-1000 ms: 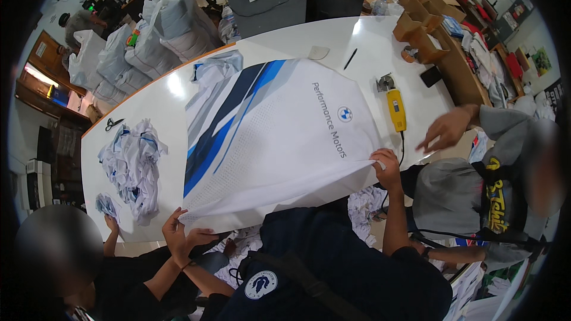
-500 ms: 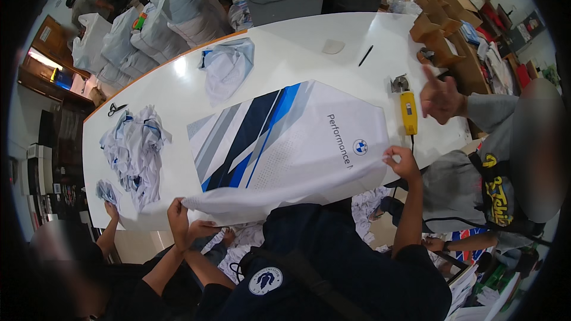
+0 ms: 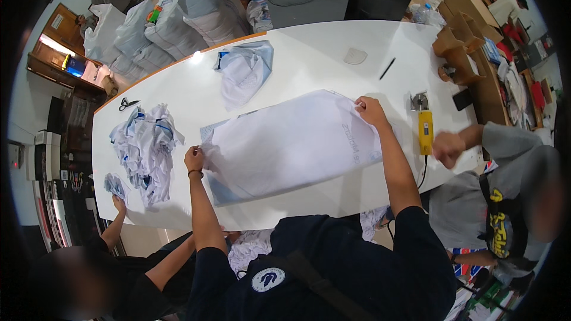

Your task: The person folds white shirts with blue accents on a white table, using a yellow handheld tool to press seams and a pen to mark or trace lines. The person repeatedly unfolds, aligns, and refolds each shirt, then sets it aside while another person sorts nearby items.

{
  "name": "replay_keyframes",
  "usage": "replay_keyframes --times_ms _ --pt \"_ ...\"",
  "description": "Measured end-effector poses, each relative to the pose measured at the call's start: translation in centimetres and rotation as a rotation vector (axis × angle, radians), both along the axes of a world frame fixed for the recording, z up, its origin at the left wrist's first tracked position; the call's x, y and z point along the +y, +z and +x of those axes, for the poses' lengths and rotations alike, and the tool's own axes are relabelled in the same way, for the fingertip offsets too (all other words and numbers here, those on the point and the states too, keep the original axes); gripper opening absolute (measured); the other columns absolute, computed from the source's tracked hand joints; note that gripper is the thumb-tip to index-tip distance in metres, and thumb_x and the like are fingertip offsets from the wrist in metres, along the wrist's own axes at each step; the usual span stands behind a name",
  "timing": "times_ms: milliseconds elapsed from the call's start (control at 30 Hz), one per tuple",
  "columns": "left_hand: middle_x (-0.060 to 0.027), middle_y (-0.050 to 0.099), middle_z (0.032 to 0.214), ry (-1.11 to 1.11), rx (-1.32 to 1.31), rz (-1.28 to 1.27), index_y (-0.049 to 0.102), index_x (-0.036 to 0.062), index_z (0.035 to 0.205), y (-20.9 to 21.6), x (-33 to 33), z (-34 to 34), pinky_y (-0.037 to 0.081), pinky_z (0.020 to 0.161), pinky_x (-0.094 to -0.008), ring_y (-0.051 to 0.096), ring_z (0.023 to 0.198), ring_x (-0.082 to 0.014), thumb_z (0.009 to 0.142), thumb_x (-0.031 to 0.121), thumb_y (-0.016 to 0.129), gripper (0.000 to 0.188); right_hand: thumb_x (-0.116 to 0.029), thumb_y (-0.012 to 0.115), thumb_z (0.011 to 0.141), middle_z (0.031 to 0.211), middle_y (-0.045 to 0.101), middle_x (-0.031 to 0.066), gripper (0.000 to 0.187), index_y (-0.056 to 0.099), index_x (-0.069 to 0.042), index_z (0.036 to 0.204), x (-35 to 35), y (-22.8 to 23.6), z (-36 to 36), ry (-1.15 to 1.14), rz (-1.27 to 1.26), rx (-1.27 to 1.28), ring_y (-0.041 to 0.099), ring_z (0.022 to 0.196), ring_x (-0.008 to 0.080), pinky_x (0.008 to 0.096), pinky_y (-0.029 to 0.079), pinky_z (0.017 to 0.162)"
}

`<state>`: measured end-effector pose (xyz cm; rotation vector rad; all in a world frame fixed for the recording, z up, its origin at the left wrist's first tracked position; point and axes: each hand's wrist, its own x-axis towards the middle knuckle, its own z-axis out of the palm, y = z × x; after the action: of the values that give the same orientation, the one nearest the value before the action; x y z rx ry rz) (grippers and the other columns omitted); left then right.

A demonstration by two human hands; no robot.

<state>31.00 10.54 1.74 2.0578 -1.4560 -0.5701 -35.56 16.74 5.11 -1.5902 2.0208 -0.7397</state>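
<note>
A large white fabric panel [image 3: 285,148] lies across the table in front of me, its plain side up. Lettering shows faintly through at its right end, and light blue cloth shows along the left and lower edges. My left hand [image 3: 194,159] pinches the panel's left edge. At the far right corner my right hand [image 3: 370,110] grips the cloth between thumb and fingers, lifting it a little. Right of the panel lies a yellow electric rotary cutter [image 3: 425,132] with a round blade and a cord.
A heap of white and blue cloth [image 3: 146,154] and black scissors [image 3: 127,104] are at left; another cloth piece [image 3: 245,72] lies beyond. A pen [image 3: 387,68] and a phone [image 3: 462,99] lie right. One co-worker's hand [image 3: 449,148] is beside the cutter, another's [image 3: 119,204] at small cloths [image 3: 115,185].
The panel's striped printed face is now covered by plain white cloth. Both my hands have moved away from me, toward the far side. The right co-worker's hand has lowered toward the cutter.
</note>
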Motion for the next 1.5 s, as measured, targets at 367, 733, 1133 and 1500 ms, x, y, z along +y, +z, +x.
replay_keyframes --times_ms 367,733,1133,1500 --pt "-0.0164 0.073 0.086 0.057 -0.181 -0.116 0.071 0.0028 0.096 0.3 0.3 -2.2 0.054 0.073 -0.0394 0.071 0.079 -0.0309 0.088 0.021 0.067 0.02 -0.021 0.076 0.082 0.091 0.071 0.0177 0.023 0.07 -0.002 0.094 -1.8 1.1 1.9 -0.039 0.114 -0.084 0.069 0.083 0.0295 0.0382 0.053 0.077" --pt "-0.0172 0.072 0.085 0.09 -0.169 -0.048 0.065 0.0051 0.114 0.2 1.5 -1.2 0.054 0.073 -0.0411 0.069 0.076 -0.0326 0.085 0.041 0.074 0.048 -0.02 0.078 0.081 0.098 0.067 0.0179 0.05 0.057 -0.008 0.125 0.4 0.7 1.8 -0.077 0.016 -0.045 0.066 0.094 0.0326 0.0397 0.052 0.085" --pt "-0.0131 0.068 0.075 0.028 0.066 0.027 0.057 0.0034 0.126 0.9 16.8 -1.7 0.05 0.063 -0.0346 0.062 0.064 -0.0216 0.078 0.027 0.081 0.059 -0.016 0.077 0.073 0.112 0.068 0.0177 0.057 0.057 -0.012 0.126 15.8 2.9 -2.0 -0.258 0.157 0.022 0.065 0.108 0.0329 0.0435 0.049 0.09" --pt "-0.0104 0.062 0.076 0.03 -0.11 -0.01 0.059 0.0086 0.126 1.0 17.4 -0.1 0.05 0.065 -0.0393 0.06 0.065 -0.0249 0.081 0.009 0.073 0.047 -0.009 0.072 0.074 0.099 0.062 0.0106 0.027 0.069 -0.009 0.102 20.9 -0.5 -3.4 -0.294 -0.177 0.411 0.061 0.1 0.0319 0.0427 0.048 0.084"
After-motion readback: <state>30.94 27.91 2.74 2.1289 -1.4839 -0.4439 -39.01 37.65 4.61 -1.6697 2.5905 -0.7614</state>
